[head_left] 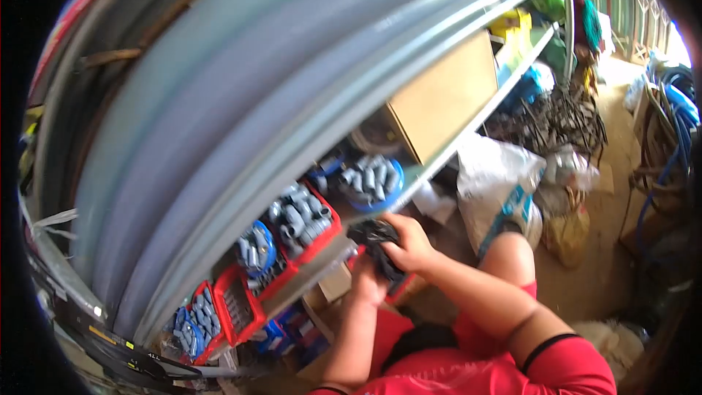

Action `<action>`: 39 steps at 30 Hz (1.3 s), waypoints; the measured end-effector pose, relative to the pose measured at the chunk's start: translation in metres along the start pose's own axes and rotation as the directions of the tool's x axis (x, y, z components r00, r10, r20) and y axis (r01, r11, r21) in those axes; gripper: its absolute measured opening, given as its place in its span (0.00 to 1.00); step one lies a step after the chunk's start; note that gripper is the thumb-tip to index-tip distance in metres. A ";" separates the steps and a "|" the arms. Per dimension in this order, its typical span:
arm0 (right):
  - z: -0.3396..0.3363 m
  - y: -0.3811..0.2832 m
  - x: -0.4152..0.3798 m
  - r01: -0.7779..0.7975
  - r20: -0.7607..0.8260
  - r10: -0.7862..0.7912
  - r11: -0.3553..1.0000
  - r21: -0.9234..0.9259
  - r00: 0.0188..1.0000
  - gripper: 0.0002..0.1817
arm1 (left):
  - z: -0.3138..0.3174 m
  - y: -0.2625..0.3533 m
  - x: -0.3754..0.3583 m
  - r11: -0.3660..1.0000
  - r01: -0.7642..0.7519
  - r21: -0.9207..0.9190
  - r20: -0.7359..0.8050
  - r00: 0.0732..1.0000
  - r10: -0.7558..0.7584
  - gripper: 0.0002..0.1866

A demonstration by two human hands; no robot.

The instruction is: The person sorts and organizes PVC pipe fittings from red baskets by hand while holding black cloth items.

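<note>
A crumpled black bag, apparently thin plastic [374, 232], is bunched up between my two hands in front of my knees. My right hand [411, 246] is closed around its upper part, thumb pressed on the black material. Lower down, my left hand [371, 282] grips the hanging part, its fingers partly hidden. Whatever the bag may contain does not show. Just beyond my hands, on the shelf, are a blue basket of grey pipe fittings [374, 179] and a red bin [333, 228] filled with more grey fittings.
Long grey pipes [241, 102] lie above the shelf at head height. A cardboard box [446, 95] sits on the shelf. More red bins [238, 307] stand at the left. A white sack [493, 179] is on the floor by my knee, with blue hoses [676, 121] at far right.
</note>
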State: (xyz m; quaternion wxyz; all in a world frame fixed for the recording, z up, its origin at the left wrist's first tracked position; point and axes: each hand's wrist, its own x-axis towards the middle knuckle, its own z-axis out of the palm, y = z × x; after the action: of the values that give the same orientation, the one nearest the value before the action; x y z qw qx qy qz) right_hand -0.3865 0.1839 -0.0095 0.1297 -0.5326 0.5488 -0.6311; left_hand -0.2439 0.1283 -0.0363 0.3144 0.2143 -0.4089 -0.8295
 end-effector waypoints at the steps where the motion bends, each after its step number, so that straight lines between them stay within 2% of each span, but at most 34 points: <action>1: -0.003 0.009 0.000 0.007 -0.015 -0.007 0.999 -0.034 1.000 0.21 | 0.004 0.000 0.002 1.000 0.003 -0.010 0.037 0.999 -0.003 0.24; 2: 0.003 0.030 -0.002 0.058 -0.117 -0.068 0.994 -0.092 0.991 0.22 | 0.008 -0.001 0.005 1.000 0.015 -0.020 0.073 0.997 -0.014 0.25; 4: -0.008 0.019 0.005 -0.043 -0.055 0.030 0.970 -0.239 0.998 0.23 | 0.009 -0.009 0.013 0.999 0.039 -0.022 0.011 0.999 -0.039 0.24; 5: -0.009 0.021 0.006 -0.011 -0.095 -0.011 0.973 -0.232 0.995 0.23 | 0.011 -0.009 0.017 0.995 0.080 -0.060 -0.007 0.997 -0.081 0.21; 7: -0.009 0.017 0.005 0.000 -0.181 -0.032 0.985 -0.175 0.983 0.20 | 0.016 -0.003 0.021 0.999 0.041 -0.016 0.030 0.999 -0.041 0.20; 8: -0.010 0.014 0.006 0.034 -0.195 -0.083 0.970 -0.242 0.977 0.20 | 0.017 0.002 0.026 1.000 0.012 0.006 0.053 0.999 -0.013 0.20; 9: -0.014 0.009 0.007 0.031 -0.145 -0.062 0.979 -0.201 0.987 0.20 | 0.014 0.010 0.027 0.999 0.036 0.005 0.097 0.995 -0.036 0.19; 10: -0.017 0.005 0.009 0.024 -0.095 -0.039 0.987 -0.158 0.995 0.21 | -0.009 0.006 0.035 0.997 -0.005 0.072 0.067 0.998 0.001 0.18; 11: -0.020 0.011 0.014 0.032 0.023 -0.029 0.991 -0.132 0.999 0.22 | -0.017 0.008 0.034 0.996 -0.007 0.092 0.029 1.000 0.004 0.18; 12: -0.028 0.009 0.016 -0.044 0.164 0.059 0.994 -0.099 0.985 0.27 | -0.020 0.011 0.036 0.994 -0.007 0.111 -0.011 1.000 0.008 0.18; 13: -0.031 0.017 0.016 0.005 0.237 0.010 0.998 -0.063 0.971 0.30 | -0.005 0.023 0.024 0.990 -0.060 0.126 -0.038 0.997 0.066 0.16; 15: -0.041 0.021 0.016 0.132 0.375 -0.106 0.990 -0.045 0.921 0.35 | -0.021 0.018 0.029 0.954 -0.151 0.259 -0.061 0.983 0.172 0.14; 16: -0.042 0.016 0.015 0.126 0.398 -0.131 0.991 0.039 0.908 0.35 | -0.031 0.016 0.029 0.926 -0.188 0.328 -0.070 0.973 0.222 0.13; 18: -0.040 0.008 0.008 0.099 0.441 -0.182 0.974 0.205 0.879 0.35 | -0.035 0.019 0.029 0.938 -0.184 0.293 0.020 0.982 0.186 0.10; 20: -0.040 -0.002 0.005 0.104 0.425 -0.167 0.980 0.167 0.889 0.34 | -0.022 0.021 0.022 0.958 -0.179 0.224 0.061 0.984 0.169 0.10; 24: -0.042 -0.010 0.003 0.138 0.427 -0.147 0.989 0.052 0.892 0.32 | -0.029 -0.002 0.024 0.844 -0.290 0.451 0.134 0.957 0.257 0.13; 25: -0.042 -0.010 0.002 0.154 0.429 -0.135 0.988 -0.009 0.893 0.32 | -0.031 -0.004 0.021 0.878 -0.160 0.452 0.075 0.987 0.142 0.14; 26: -0.043 -0.009 0.002 0.170 0.430 -0.123 0.983 -0.072 0.894 0.32 | -0.032 -0.004 0.021 0.910 -0.130 0.394 0.081 0.991 0.106 0.13; 29: -0.034 -0.002 -0.008 0.112 0.403 -0.018 0.971 -0.211 0.915 0.29 | -0.008 0.006 0.012 0.980 -0.034 0.198 0.106 0.994 0.013 0.15; 32: -0.030 -0.007 -0.015 0.078 0.265 0.016 0.938 -0.338 0.964 0.28 | 0.011 0.002 0.006 0.991 -0.086 -0.105 0.055 0.994 0.092 0.16; 33: -0.028 -0.005 -0.017 0.031 0.214 0.049 0.934 -0.355 0.976 0.26 | 0.019 0.004 -0.001 0.994 -0.060 -0.090 0.057 0.996 0.065 0.17; 35: -0.026 0.001 -0.019 -0.066 0.107 0.115 0.921 -0.384 0.988 0.23 | 0.012 -0.011 0.000 0.989 -0.146 0.011 0.152 0.978 0.143 0.20; 36: -0.026 0.001 -0.019 -0.079 0.040 0.095 0.952 -0.295 0.995 0.21 | 0.008 -0.020 0.000 0.980 -0.191 0.058 0.200 0.964 0.176 0.21; 37: -0.026 0.001 -0.020 -0.085 -0.027 0.082 0.975 -0.204 0.996 0.19 | 0.006 -0.028 0.005 0.959 -0.242 0.149 0.171 0.961 0.216 0.16; 39: -0.025 0.001 -0.022 -0.115 -0.119 0.105 0.990 -0.079 0.987 0.17 | 0.008 -0.028 0.000 0.779 -0.364 0.510 0.173 0.931 0.322 0.11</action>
State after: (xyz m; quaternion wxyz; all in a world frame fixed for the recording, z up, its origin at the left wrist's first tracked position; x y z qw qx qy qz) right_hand -0.3986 0.2144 -0.0178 0.1098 -0.4695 0.6105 -0.6283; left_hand -0.2583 0.1459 -0.0547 0.3725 0.1834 -0.6668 -0.6189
